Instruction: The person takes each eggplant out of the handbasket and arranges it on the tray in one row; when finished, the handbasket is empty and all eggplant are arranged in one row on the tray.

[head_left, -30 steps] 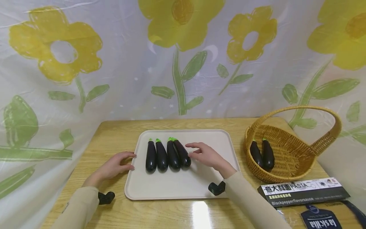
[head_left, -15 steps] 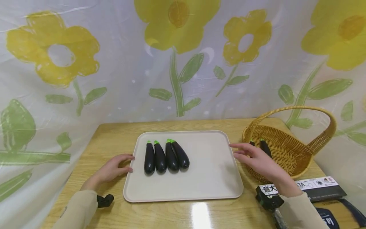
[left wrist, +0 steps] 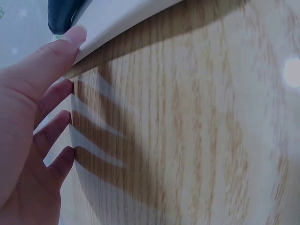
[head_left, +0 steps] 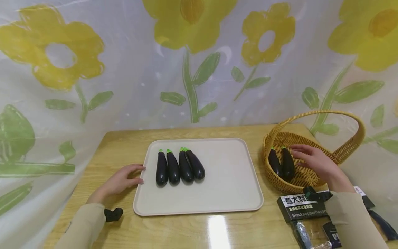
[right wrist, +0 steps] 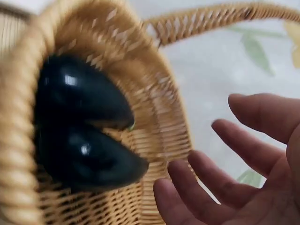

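Note:
Several dark purple eggplants (head_left: pixel 173 168) with green stem ends lie side by side on the left half of a white tray (head_left: pixel 230 180). My left hand (head_left: pixel 119 180) rests at the tray's left edge, fingers loosely bent; in the left wrist view its thumb (left wrist: pixel 75 36) lies at the rim and its fingertips touch the wooden table. Over the wicker basket (head_left: pixel 311 176) reaches my right hand (head_left: pixel 317 160), with nothing in it. Two more eggplants (right wrist: pixel 93 159) lie in the basket; in the right wrist view the spread fingers (right wrist: pixel 220 176) are apart from them.
The basket's tall arched handle (head_left: pixel 326 112) rises over its opening. A black-and-white pasta box (head_left: pixel 303 207) and a clear-and-blue package (head_left: pixel 329 231) lie in front of the basket, partly under the right forearm. A flowered curtain (head_left: pixel 130 86) hangs behind the table.
My right hand has moved from beside the eggplants on the tray, across the tray's right edge, to above the basket. My left hand has stayed at the tray's left edge.

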`<action>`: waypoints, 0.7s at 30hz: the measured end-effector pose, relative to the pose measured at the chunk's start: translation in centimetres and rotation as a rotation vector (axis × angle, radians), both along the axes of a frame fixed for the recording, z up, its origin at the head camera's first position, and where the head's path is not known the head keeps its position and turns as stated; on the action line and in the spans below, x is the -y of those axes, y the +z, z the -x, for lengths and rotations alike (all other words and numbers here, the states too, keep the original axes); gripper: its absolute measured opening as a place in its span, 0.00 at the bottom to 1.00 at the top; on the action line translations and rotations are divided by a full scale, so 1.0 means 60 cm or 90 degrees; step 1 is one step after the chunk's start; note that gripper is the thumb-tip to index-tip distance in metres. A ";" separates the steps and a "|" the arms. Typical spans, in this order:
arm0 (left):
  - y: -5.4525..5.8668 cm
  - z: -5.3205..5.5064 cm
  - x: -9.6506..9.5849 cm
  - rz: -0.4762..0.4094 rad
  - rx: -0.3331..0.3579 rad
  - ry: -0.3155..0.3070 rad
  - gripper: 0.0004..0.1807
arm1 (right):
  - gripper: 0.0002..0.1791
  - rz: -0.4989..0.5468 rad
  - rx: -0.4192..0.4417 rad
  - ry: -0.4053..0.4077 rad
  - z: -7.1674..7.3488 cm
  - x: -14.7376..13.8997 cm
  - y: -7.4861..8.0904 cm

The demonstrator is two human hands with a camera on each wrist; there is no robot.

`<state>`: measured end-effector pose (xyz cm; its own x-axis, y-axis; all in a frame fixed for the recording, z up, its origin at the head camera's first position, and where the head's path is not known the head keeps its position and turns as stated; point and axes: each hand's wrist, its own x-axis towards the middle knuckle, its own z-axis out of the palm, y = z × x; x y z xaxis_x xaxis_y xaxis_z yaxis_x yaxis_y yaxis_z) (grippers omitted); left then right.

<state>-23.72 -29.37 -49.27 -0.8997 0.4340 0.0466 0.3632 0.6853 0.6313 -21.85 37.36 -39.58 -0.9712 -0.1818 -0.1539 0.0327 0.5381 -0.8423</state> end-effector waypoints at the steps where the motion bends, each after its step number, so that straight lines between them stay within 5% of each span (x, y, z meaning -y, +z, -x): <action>1: 0.001 0.001 0.000 0.004 0.000 0.000 0.26 | 0.35 -0.004 0.010 -0.008 0.006 -0.004 -0.001; 10: 0.006 0.000 0.001 0.009 0.015 0.009 0.27 | 0.37 -0.065 0.068 -0.016 0.052 -0.012 -0.006; 21: 0.002 -0.002 0.001 0.001 0.014 0.011 0.27 | 0.38 0.041 0.179 -0.019 0.077 -0.016 -0.045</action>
<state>-23.61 -29.45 -49.15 -0.9079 0.4183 0.0267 0.3377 0.6923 0.6378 -26.47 38.33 -42.29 -0.8973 -0.1716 -0.4067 0.2845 0.4795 -0.8302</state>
